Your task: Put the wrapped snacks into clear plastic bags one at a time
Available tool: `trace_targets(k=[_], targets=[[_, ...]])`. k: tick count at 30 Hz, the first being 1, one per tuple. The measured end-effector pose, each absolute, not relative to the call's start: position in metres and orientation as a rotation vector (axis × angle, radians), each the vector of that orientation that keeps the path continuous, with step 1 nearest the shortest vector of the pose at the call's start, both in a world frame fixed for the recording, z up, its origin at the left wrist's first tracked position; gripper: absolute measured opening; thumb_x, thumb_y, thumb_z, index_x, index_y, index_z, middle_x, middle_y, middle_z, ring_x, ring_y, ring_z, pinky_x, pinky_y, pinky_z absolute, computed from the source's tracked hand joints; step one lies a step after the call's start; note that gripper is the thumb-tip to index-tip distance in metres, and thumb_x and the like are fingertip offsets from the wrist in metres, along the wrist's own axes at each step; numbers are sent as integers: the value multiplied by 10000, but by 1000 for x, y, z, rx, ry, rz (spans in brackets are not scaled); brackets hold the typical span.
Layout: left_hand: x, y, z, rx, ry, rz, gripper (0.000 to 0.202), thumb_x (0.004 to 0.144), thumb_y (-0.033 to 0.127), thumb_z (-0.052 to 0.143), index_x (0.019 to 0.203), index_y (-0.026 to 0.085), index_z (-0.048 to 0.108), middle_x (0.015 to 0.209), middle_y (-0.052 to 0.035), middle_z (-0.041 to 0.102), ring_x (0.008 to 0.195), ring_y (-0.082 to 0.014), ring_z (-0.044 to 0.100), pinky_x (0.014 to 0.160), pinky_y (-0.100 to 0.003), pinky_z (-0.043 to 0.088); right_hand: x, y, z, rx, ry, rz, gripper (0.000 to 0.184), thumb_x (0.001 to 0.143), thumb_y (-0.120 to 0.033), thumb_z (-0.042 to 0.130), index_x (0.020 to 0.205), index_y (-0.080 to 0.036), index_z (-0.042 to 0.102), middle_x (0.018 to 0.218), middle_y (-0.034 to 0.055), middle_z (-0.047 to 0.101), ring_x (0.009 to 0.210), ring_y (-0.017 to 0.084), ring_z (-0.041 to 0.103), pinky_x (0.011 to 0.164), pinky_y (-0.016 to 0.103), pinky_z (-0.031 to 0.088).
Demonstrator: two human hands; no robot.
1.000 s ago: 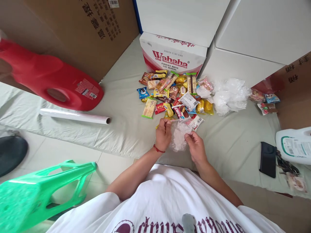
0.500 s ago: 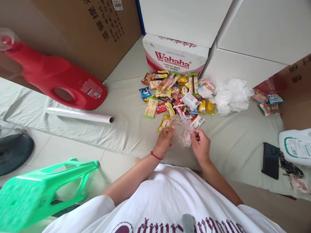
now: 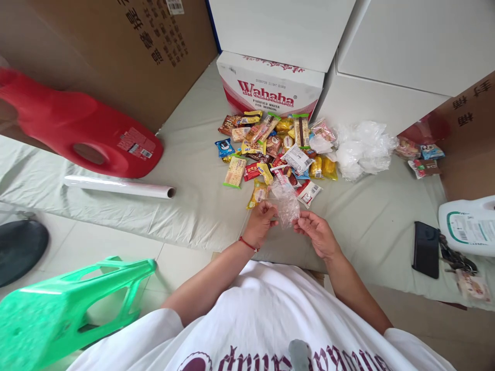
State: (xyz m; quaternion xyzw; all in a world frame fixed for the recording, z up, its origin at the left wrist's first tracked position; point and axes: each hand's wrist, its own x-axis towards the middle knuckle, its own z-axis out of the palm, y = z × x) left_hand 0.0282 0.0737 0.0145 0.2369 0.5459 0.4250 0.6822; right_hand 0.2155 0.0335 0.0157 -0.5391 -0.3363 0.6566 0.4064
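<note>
My left hand (image 3: 262,222) and my right hand (image 3: 316,233) both pinch a small clear plastic bag (image 3: 286,202), holding it up between them over the pale sheet (image 3: 201,170). The left wrist wears a red string. Just beyond the bag lies a heap of wrapped snacks (image 3: 270,149) in yellow, red, blue and brown packets. A yellow packet (image 3: 258,192) lies nearest my left hand.
A Wahaha carton (image 3: 270,93) stands behind the snacks, a pile of crumpled clear bags (image 3: 363,149) to their right. At left lie a red jug (image 3: 81,129) and a film roll (image 3: 118,186). A green stool (image 3: 65,309) lies lower left. A black phone (image 3: 425,249) and white jug (image 3: 467,226) sit at right.
My hands have turned and stretched the clear bag, which now stands more upright between them. The view has shifted slightly.
</note>
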Motion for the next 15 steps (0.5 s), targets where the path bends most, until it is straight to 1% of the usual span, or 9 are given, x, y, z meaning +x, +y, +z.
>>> trace_targets(k=[2, 4, 6, 11, 13, 15], targets=[[30, 72, 12, 620, 1256, 978, 380, 670, 444, 801, 708, 208, 506, 689, 44, 508, 666, -105, 498, 505, -189, 438, 216, 32, 14, -1353, -848, 1642, 461, 739, -605, 846, 948, -210, 736, 912, 46, 729, 819, 175, 636, 824, 335, 539], [32, 70, 11, 687, 1267, 993, 380, 684, 448, 792, 694, 207, 498, 670, 56, 461, 638, -97, 449, 497, -192, 433, 216, 34, 14, -1365, -869, 1593, 412, 727, -575, 865, 858, -206, 738, 817, 21, 704, 778, 162, 615, 810, 316, 523], [32, 70, 12, 725, 1260, 1007, 383, 684, 448, 795, 689, 206, 499, 666, 59, 440, 630, -95, 421, 498, -194, 431, 216, 36, 14, -1366, -847, 1585, 387, 715, -553, 879, 792, -206, 726, 763, 5, 678, 752, 153, 599, 798, 305, 516], [23, 75, 14, 589, 1200, 1035, 401, 653, 449, 814, 733, 208, 503, 751, 38, 487, 696, -106, 471, 520, -195, 417, 221, 39, 19, -1272, -655, 1652, 363, 656, -493, 910, 721, -221, 679, 744, -11, 648, 742, 154, 589, 784, 302, 514], [16, 76, 14, 528, 1256, 1073, 408, 643, 435, 820, 760, 211, 500, 779, 31, 505, 711, -110, 482, 529, -198, 397, 224, 38, 19, -1241, -681, 1608, 326, 680, -468, 889, 715, -224, 675, 766, -8, 643, 751, 150, 582, 778, 290, 499], [10, 73, 16, 557, 1378, 1175, 396, 656, 415, 827, 795, 217, 513, 793, 30, 511, 706, -110, 465, 545, -206, 380, 227, 36, 18, -1225, -797, 1530, 282, 742, -445, 841, 708, -222, 671, 830, 2, 650, 782, 149, 573, 780, 279, 482]])
